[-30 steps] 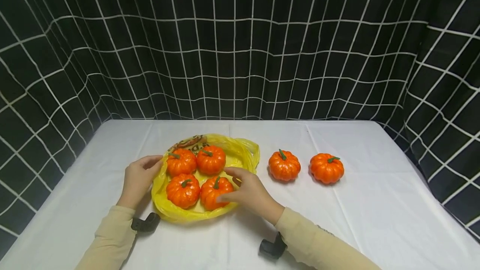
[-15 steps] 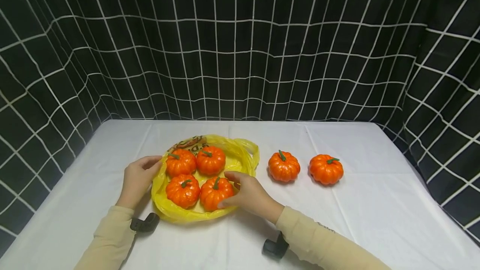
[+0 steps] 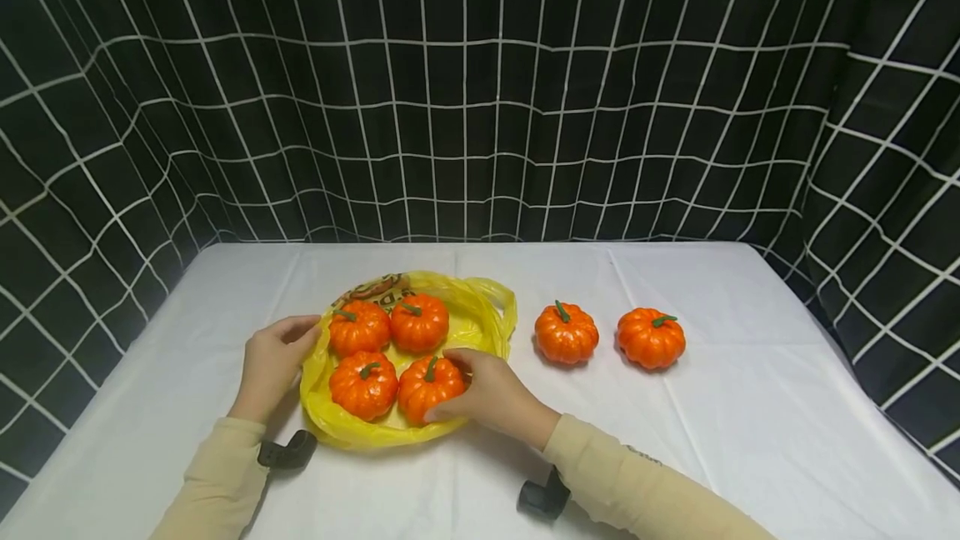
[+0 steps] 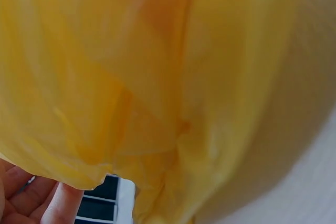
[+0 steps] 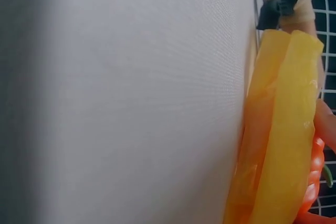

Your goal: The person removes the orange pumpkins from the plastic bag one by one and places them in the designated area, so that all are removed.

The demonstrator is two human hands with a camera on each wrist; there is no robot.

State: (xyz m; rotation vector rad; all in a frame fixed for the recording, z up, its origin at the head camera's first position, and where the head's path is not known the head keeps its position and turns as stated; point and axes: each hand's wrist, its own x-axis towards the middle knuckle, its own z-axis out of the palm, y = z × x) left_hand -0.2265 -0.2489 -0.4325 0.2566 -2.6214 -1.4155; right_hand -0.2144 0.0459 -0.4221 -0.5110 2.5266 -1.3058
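A yellow plastic bag (image 3: 375, 433) lies spread like a shallow bowl on the table, its rim rolled outward, with several toy pumpkins inside. My left hand (image 3: 272, 367) pinches the bag's left rim; in the left wrist view its fingers (image 4: 62, 203) show at the lower left, partly covered by the film. My right hand (image 3: 491, 394) reaches over the right rim and grips the front-right orange pumpkin (image 3: 423, 390), thumb in front and fingers behind. In the right wrist view the bag's wall (image 5: 289, 129) hides most of that pumpkin (image 5: 313, 179).
Two more orange pumpkins sit outside the bag on the right, one nearer (image 3: 566, 333) and one farther right (image 3: 651, 340). A white cloth (image 3: 720, 440) covers the table. Black curtains with a white grid (image 3: 480, 107) stand around the back and sides.
My right hand has closed in on the front-right pumpkin, fingers and thumb drawing round it. The left hand stays at the bag's left rim. The other pumpkins have kept their places.
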